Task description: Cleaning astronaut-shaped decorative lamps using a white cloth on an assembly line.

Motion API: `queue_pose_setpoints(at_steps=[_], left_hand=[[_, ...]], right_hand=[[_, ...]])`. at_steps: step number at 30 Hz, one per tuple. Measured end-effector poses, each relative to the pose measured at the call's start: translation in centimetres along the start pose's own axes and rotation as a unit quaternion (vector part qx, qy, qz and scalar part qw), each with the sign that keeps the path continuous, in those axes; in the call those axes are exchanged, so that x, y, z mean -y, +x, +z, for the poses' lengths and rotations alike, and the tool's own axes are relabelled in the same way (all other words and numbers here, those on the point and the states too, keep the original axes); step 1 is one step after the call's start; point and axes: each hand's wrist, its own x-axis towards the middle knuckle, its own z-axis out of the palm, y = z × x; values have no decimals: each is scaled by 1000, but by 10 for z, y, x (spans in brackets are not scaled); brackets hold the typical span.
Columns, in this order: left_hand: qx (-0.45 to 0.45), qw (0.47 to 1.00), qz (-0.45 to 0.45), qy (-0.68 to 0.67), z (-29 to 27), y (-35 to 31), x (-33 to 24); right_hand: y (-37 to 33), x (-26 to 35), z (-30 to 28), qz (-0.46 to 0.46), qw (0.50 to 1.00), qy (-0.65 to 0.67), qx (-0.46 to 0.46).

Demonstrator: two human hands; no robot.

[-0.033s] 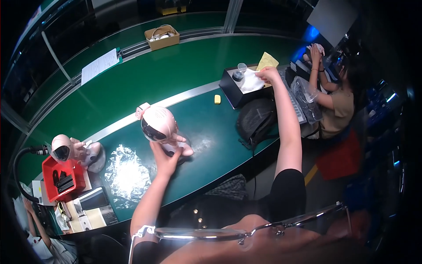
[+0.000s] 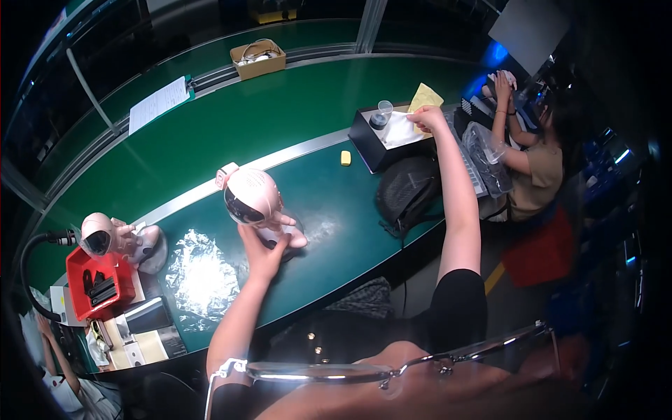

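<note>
From the figurine point(image 2: 259, 199) on the table point(image 2: 336, 238), the box point(image 2: 367, 143) sits at two o'clock, plastic wrap point(image 2: 203, 280) at seven, bin point(image 2: 126, 281) at eight.

The room is mostly dark, and the bench is bright. The long, dark green bench point(image 2: 350, 241) slants across, with a white shiny patch from the light. A flat silver metal strip point(image 2: 183, 208) runs along its back, and past that is a wide, bright green surface point(image 2: 280, 126). A straight silver metal post point(image 2: 369, 28) stands behind. On the right, a blue light point(image 2: 498, 51) glows, and the dull grey floor point(image 2: 423, 271) has a yellow painted line point(image 2: 495, 278).
</note>
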Motion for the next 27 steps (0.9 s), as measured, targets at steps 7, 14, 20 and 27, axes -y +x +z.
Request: queue_pose_setpoints(at_steps=[7,14,20,27], left_hand=[[-5,999,28,24,-1,1,0],[-11,1000,10,10,-2,-2,2],[-13,1000,17,1,-2,-1,-1],[-6,1000,13,7,-5,1,-3]], right_hand=[[-9,8,-13,-146,975,-137,-96],[-33,23,-26,-127,992,-23,-2],[-23,9,-33,-159,985,4,-69],[-23,20,-22,-269,931,-198,-147]])
